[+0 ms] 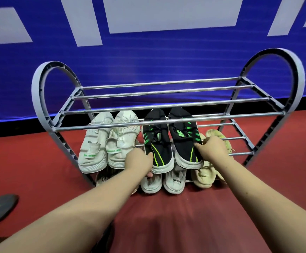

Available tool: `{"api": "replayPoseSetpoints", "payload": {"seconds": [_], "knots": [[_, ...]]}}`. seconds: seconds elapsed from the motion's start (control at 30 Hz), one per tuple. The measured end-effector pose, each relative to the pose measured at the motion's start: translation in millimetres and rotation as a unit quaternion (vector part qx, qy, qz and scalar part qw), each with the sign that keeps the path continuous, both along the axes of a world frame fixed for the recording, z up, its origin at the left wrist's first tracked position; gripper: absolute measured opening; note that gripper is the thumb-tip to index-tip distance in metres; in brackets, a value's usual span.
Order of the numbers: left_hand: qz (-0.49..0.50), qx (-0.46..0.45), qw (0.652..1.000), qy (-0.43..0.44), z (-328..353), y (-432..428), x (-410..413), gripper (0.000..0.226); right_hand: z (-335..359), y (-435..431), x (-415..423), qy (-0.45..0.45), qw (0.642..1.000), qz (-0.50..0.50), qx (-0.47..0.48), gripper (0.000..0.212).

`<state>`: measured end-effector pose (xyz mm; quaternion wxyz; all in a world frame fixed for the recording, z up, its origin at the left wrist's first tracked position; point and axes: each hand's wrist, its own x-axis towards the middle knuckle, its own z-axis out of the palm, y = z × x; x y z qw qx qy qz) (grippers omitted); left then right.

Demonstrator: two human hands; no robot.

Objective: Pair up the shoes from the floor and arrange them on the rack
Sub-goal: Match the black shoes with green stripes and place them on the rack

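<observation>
While left hand (139, 159) clamps fingers on left black shoe (157, 143) and right hand (214, 148) on right black shoe (184, 141), 12 o'clock on rack (258, 115), both look light, soft-knit; hold stiffer heels.

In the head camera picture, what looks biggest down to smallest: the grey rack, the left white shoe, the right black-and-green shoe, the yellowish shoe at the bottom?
1. grey rack, by far.
2. left white shoe and right black-and-green shoe: look about alike, no ranking.
3. yellowish shoe, smallest showing, but partly hidden, so unsure.
</observation>
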<state>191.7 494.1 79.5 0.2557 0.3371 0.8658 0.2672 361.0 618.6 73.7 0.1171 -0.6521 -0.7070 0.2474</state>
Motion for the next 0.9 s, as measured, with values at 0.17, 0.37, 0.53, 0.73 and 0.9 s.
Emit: {"api": "replayPoseSetpoints", "payload": {"seconds": [0.17, 0.37, 0.53, 0.73, 0.9], "knots": [[0.013, 0.01, 0.999, -0.027, 3, 4, -3, 0.019, -4, -2, -3, 0.014, 0.999, -0.037, 0.015, 0.031], [0.053, 0.011, 0.998, 0.032, 17, 9, -9, 0.035, 2, -2, -19, 0.012, 0.999, -0.041, 0.033, 0.025], [0.046, 0.014, 0.997, 0.054, 9, 10, -10, 0.018, -4, 1, -10, 0.041, 0.998, -0.014, 0.034, 0.034], [0.033, 0.021, 0.997, 0.073, -3, 15, -11, 0.031, -4, 2, -10, 0.023, 0.998, 0.009, 0.056, 0.033], [-0.009, 0.065, 0.993, 0.1, -5, 1, -13, 0.03, -1, -4, -7, -0.013, 0.996, 0.049, 0.068, 0.03]]}}
